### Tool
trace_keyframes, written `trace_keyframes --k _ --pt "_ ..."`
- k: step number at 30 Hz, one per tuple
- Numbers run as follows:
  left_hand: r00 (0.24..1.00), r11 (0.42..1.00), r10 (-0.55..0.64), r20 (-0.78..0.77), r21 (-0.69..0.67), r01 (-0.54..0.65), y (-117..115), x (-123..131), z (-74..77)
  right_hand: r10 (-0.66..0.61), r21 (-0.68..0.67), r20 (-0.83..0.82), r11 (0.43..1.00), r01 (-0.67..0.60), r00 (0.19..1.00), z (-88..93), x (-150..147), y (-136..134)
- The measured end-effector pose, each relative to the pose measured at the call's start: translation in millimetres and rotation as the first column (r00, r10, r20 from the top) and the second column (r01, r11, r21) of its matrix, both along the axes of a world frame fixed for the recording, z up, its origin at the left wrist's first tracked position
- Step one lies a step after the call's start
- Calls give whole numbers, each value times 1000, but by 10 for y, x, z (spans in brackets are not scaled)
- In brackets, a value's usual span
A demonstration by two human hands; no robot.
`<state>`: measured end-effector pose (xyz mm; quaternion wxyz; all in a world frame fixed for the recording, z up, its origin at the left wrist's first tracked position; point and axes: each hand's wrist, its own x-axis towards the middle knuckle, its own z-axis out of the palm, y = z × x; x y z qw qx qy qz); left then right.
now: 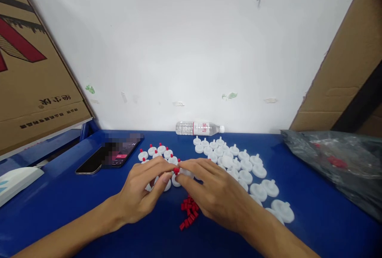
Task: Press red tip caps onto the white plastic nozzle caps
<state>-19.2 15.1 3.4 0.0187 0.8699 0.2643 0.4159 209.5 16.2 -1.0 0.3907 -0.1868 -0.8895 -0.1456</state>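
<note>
My left hand (140, 189) is curled, its thumb and index fingertips drawn close together beside a red cap (176, 170); what they grip is hidden. From the other side, my right hand (210, 186) closes its thumb and index finger on that cap. Directly beneath the cap shows a white round plastic piece (176, 180); whether it is held or rests on the table I cannot tell. Several white pieces with red caps on their stems (143, 155) stand behind my left hand. Loose red caps (188, 212) lie piled below my right hand.
Several uncapped white pieces (245, 176) spread over the blue table (98, 210) to the right. A plastic bottle (199, 128) lies against the wall. Phones (119, 152) rest at left, a grey plastic bag (337, 162) at right. Cardboard (38, 75) flanks both sides.
</note>
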Motion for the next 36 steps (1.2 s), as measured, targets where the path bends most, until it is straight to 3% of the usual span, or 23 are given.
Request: trace_keyframes --k 4,7,11,15,21,28,36 --pt "997 998 51 -50 35 -49 21 -27 -9 -128 -154 -27 981 122 991 6 61 57" --pt "994 998 50 -97 52 -45 30 -34 -20 -250 -281 68 924 259 966 -43 123 110" --pt "989 997 42 -141 73 -32 8 -22 -17 -286 -353 211 869 346 935 -151 185 182" --pt "986 997 39 -164 74 -27 -3 -22 -6 -272 -375 245 859 349 931 -173 205 209" --pt "967 997 -4 -254 75 24 -2 -28 -12 -302 -306 199 885 352 932 -21 233 222" --pt "857 996 -85 -508 -64 60 -72 24 32 -297 -323 241 873 365 924 83 385 228" --pt "799 993 -78 -597 -116 10 -89 56 26 -274 -361 366 839 407 889 42 478 212"
